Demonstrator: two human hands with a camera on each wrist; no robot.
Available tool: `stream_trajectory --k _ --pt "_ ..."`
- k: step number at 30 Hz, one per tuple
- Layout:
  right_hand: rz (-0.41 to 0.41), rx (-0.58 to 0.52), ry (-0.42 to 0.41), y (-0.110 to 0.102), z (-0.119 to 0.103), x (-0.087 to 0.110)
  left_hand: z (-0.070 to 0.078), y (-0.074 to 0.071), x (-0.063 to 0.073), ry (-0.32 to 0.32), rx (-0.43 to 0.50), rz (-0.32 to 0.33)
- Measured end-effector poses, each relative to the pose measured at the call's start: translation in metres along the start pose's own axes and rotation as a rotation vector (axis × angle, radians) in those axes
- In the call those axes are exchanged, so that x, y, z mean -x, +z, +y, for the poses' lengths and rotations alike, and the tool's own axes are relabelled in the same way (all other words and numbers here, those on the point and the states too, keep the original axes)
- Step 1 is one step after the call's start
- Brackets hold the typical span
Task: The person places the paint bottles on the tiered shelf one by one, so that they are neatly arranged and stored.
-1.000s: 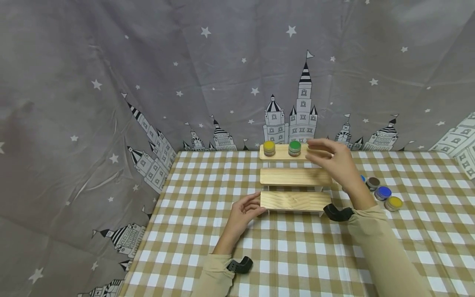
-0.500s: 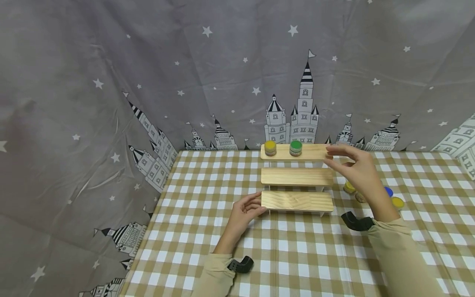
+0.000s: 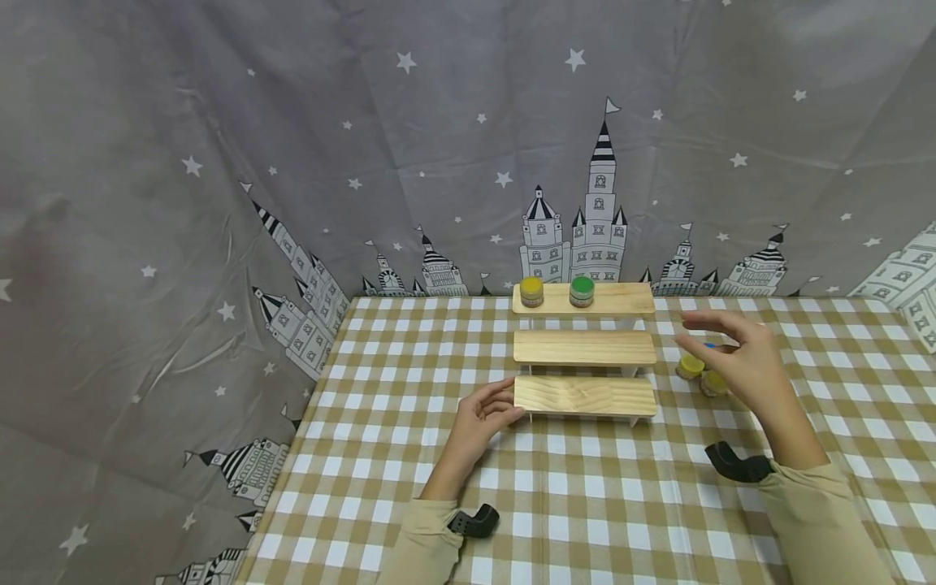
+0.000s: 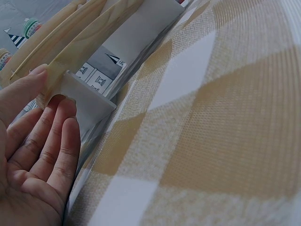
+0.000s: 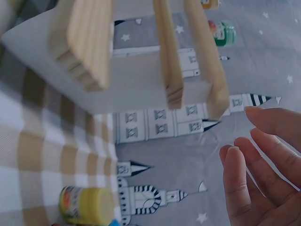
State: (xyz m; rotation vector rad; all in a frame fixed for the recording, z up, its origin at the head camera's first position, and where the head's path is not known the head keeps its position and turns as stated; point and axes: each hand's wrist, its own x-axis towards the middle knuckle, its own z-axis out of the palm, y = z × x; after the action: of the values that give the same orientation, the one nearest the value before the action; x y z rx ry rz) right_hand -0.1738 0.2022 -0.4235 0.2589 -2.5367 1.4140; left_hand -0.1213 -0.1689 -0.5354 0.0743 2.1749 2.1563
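A three-step wooden display rack with white side supports stands on the table. My left hand pinches the left end of its lowest board, thumb on one face and fingers on the other. On the top step sit a paint jar with a yellow lid and, to its right, a green-lidded jar. My right hand is raised to the right of the rack, fingers apart and holding nothing. Below it are two yellow-lidded jars on the cloth.
A bit of blue lid peeks out behind the right hand, which hides other jars. Brown-and-white checked cloth covers the table. A grey curtain printed with castles and stars hangs right behind the rack.
My right hand has moved right and toward me, away from the top step, and now covers the dark, blue and outer yellow jars. The left hand stays at the lowest board.
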Motion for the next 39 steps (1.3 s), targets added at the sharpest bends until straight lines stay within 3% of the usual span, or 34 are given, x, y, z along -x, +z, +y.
stream_trajectory --k 11,23,39 --pt "0.048 0.143 0.013 -0.010 0.034 0.020 -0.001 -0.001 0.000 0.004 0.001 -0.010" --pt "0.010 0.256 0.130 -0.009 0.057 0.041 0.001 0.000 0.000 -0.010 0.009 0.005" --pt "0.013 0.323 0.090 -0.001 0.078 0.048 0.001 -0.001 0.001 -0.010 0.001 0.004"
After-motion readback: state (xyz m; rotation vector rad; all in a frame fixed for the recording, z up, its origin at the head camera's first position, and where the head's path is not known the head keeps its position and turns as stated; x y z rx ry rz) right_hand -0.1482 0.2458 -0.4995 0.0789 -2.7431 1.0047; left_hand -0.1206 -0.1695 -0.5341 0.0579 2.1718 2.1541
